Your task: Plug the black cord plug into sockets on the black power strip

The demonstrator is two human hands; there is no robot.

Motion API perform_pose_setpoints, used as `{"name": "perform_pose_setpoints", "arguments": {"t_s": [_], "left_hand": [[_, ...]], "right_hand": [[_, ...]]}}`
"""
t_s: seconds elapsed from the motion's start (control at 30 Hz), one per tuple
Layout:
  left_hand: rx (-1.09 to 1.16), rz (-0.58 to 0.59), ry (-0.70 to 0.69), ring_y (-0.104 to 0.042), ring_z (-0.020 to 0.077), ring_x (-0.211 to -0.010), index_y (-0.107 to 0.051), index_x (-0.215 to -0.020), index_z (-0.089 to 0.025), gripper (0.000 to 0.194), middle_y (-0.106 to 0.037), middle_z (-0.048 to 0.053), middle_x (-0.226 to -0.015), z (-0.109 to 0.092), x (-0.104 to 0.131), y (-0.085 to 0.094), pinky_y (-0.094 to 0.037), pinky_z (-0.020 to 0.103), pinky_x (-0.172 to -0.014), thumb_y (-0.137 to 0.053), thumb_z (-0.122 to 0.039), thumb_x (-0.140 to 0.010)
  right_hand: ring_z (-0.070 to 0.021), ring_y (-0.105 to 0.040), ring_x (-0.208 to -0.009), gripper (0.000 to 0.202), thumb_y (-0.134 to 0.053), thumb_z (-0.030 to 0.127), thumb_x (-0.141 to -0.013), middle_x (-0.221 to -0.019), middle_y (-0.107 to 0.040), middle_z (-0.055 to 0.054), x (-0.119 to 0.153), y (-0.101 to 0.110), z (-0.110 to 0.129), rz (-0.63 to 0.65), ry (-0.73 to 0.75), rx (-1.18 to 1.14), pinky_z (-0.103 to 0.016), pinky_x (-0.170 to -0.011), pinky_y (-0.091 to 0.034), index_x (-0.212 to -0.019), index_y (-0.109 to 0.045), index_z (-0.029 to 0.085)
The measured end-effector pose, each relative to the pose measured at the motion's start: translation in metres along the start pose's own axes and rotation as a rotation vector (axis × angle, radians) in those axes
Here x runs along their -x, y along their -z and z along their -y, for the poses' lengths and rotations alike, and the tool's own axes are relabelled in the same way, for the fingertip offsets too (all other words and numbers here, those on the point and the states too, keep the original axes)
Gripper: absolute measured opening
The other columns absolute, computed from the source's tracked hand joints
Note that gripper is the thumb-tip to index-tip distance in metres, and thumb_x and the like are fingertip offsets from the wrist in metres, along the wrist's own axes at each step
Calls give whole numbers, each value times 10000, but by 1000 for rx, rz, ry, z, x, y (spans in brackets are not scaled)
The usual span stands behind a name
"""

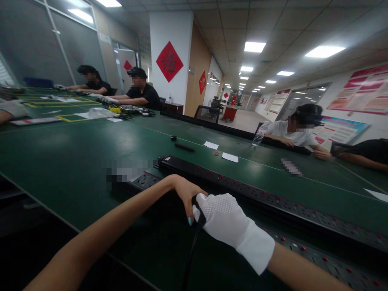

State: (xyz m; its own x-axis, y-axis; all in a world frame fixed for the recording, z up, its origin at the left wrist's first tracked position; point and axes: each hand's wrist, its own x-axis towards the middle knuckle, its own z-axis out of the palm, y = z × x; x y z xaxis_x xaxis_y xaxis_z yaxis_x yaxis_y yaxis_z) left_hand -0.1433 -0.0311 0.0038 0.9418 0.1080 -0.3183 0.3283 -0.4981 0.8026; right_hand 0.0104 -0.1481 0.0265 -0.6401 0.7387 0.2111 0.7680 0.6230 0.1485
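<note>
My left hand (185, 195) is bare, with its fingers curved around a small black piece at the end of a black cable (190, 256). My right hand (222, 214), in a white dotted glove, meets it there and pinches the same black connector (200, 218). The cable hangs down from between the hands toward the bottom of the view. Behind them a long black power strip (230, 182) with red dots runs across the green table (145, 141). A second strip (144, 180) lies nearer, partly hidden under my arms and hands.
Beyond the strips are a short black bar (184, 148), white paper pieces (230, 157) and a water bottle (260, 134). One person (298, 125) sits at the right; others (141, 93) sit at the far left beside tools and yellow-taped areas.
</note>
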Motion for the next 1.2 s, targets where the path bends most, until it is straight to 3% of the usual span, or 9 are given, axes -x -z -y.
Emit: {"name": "perform_pose_setpoints", "arguments": {"t_s": [0.13,0.3,0.43,0.67,0.93,1.2], "left_hand": [[50,49,-60,-515,246,-1052,-395,-1218,-140,782,-550,61,-1156,0,-2,-2,-424,340,-890,-751,-305,-541],[84,13,-121,-518,238,-1046,-405,-1197,-127,751,-559,57,-1139,-3,-4,-7,-428,319,-884,-746,-282,-546],[46,-15,-96,-484,240,-1083,-448,-1165,-123,707,-545,44,-1151,-3,-3,-8,-404,327,-914,-742,-296,-546],[71,-20,-77,-439,234,-1138,-416,-1209,-143,769,-508,46,-1195,-7,-1,-7,-347,329,-971,-756,-285,-534],[103,-2,-66,-459,229,-1114,-382,-1231,-147,795,-509,51,-1182,-10,-2,-8,-378,325,-942,-753,-276,-539],[72,-11,-85,-511,212,-1031,-439,-1177,-136,690,-542,48,-1122,-12,-2,-8,-418,309,-889,-732,-220,-558]], "right_hand": [[-152,-542,-576,259,-435,394,-800,-735,-606,-46,-2,3,-8,26,84,-36,-266,-500,-312,-912,-535,183],[-107,-533,-601,211,-492,388,-762,-727,-611,3,-9,-15,-32,-10,237,-276,-221,-545,-342,-824,-573,204],[-87,-496,-550,195,-518,384,-744,-673,-599,19,-10,-26,-36,-82,218,-357,-205,-512,-321,-787,-588,208],[-119,-548,-594,261,-516,442,-737,-695,-616,-10,-6,-21,-33,-138,208,-346,-223,-540,-360,-783,-598,198],[-116,-570,-634,271,-492,449,-763,-731,-630,-7,-6,-25,-38,-148,263,-379,-222,-572,-389,-789,-602,204],[-131,-547,-646,346,-449,501,-781,-764,-601,-33,-4,-23,-38,-180,253,-268,-247,-569,-376,-829,-593,190]]}}
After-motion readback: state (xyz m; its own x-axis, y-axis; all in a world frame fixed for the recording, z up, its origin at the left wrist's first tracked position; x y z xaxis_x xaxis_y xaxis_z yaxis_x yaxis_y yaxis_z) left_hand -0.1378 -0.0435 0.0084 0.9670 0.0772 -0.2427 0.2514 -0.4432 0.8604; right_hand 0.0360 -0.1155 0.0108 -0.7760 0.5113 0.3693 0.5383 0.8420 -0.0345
